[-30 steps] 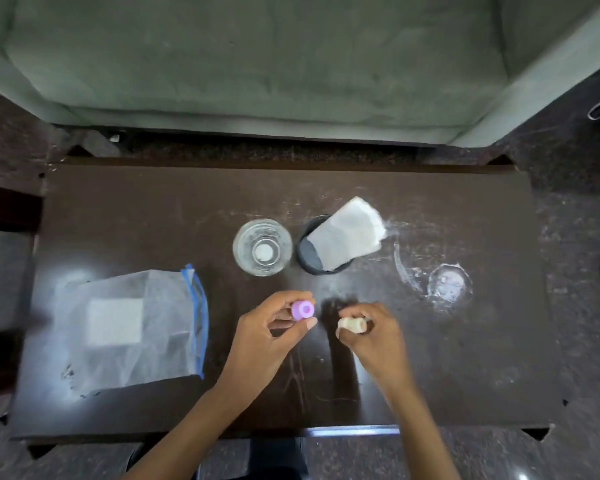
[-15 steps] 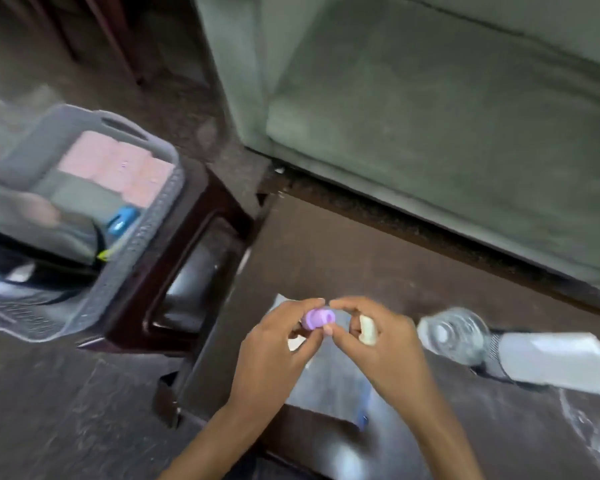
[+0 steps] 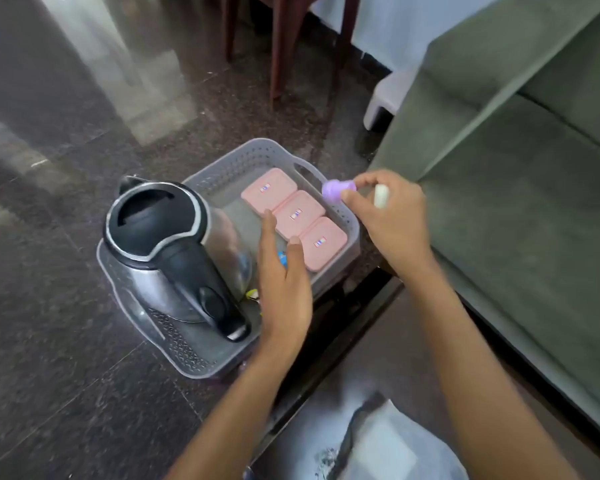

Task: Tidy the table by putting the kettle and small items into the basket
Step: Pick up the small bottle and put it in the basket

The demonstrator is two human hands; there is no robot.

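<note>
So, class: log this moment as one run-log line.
left grip: open, over basket | right grip: pinches purple cap, holds white piece | kettle: in basket

We have one view only: a wide-angle camera worn on the person's head. It looks forward and steeply down, so we see the grey basket and the steel kettle inside it almost from above, close to the middle of the frame. Both forearms come in from the bottom edge. The left hand and the right hand lie not far below the lens, near enough that the small purple piece pinched in the right fingers is plain to us. The view is turned at an angle: the dark table takes only the lower right part, the green sofa runs along the right side, and the polished floor fills the left.
</note>
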